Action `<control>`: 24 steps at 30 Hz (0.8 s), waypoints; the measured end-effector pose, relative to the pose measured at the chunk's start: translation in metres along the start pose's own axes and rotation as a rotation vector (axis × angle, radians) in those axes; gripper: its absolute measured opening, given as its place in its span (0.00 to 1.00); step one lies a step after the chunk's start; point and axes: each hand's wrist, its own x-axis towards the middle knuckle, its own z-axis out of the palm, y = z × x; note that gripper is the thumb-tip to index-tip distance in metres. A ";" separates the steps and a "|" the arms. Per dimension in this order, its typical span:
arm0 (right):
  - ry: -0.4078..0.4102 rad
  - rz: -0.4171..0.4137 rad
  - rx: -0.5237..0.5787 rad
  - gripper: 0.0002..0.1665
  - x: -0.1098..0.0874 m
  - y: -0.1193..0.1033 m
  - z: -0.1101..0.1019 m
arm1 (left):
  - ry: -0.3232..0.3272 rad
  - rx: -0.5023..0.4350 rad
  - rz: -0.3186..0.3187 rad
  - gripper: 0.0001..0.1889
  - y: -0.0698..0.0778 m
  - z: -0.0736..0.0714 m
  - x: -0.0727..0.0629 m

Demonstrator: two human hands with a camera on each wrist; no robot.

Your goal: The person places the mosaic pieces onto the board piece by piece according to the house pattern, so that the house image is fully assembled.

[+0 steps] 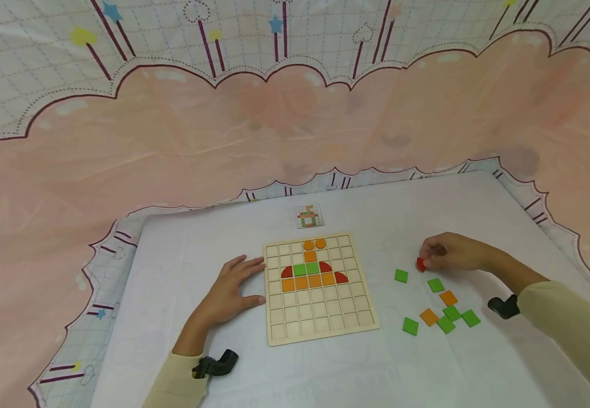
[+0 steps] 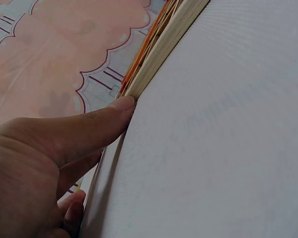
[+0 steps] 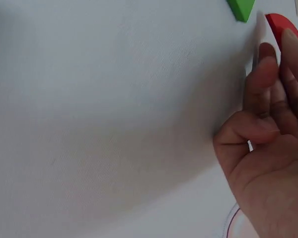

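My right hand [image 1: 450, 252] pinches a red quarter-circle tile [image 3: 284, 27] between thumb and fingers, over the table to the right of the wooden grid board [image 1: 307, 327]. The left hand [image 1: 230, 292] lies with fingers spread at the board's left edge; in the left wrist view its thumb [image 2: 97, 130] touches the side of the board. On the board, two orange circles [image 1: 314, 244] top an orange square. Below are a row of green squares [image 1: 306, 268] between red quarter-circles and a row of orange squares ending in a red quarter-circle [image 1: 341, 277].
Loose green squares [image 1: 410, 326] and orange squares [image 1: 429, 317] lie on the white table right of the board, near my right forearm. A small pattern card [image 1: 309, 216] lies beyond the board's far edge. A patterned cloth [image 1: 295, 124] rises behind the table.
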 end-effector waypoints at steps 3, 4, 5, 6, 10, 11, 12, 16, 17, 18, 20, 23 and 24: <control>0.020 -0.019 0.042 0.13 0.007 -0.008 0.004 | 0.000 -0.002 -0.004 0.40 0.000 0.000 0.000; 0.022 -0.022 0.055 0.15 0.010 -0.011 0.006 | -0.001 -0.002 -0.006 0.40 0.000 0.000 0.000; 0.023 -0.026 0.068 0.16 0.013 -0.015 0.008 | -0.001 -0.005 -0.008 0.40 0.000 0.001 0.000; 0.024 -0.026 0.077 0.17 0.016 -0.019 0.010 | -0.003 -0.007 -0.011 0.40 0.000 0.001 0.000; -0.001 -0.038 0.130 0.16 0.030 -0.036 0.017 | -0.005 -0.006 -0.013 0.40 -0.001 0.001 0.000; -0.005 -0.044 0.140 0.14 0.034 -0.041 0.020 | -0.005 -0.005 -0.013 0.40 -0.001 0.001 0.000; -0.009 -0.053 0.154 0.13 0.038 -0.045 0.022 | -0.005 -0.003 -0.011 0.40 -0.001 0.001 0.000; -0.019 -0.086 0.203 0.10 0.057 -0.061 0.032 | -0.001 0.000 -0.006 0.40 -0.002 0.002 0.001; -0.021 -0.090 0.216 0.09 0.062 -0.065 0.034 | -0.001 0.001 -0.005 0.40 -0.002 0.002 0.001; -0.027 -0.096 0.228 0.09 0.066 -0.069 0.037 | 0.000 0.001 -0.005 0.40 -0.002 0.002 0.001; -0.044 -0.105 0.247 0.09 0.073 -0.078 0.041 | 0.000 0.003 -0.005 0.40 -0.002 0.002 0.001; -0.073 -0.130 0.269 0.10 0.083 -0.094 0.047 | 0.001 0.007 -0.004 0.40 -0.002 0.002 0.001; -0.079 -0.144 0.267 0.10 0.086 -0.098 0.049 | 0.001 0.006 -0.004 0.40 -0.002 0.002 0.001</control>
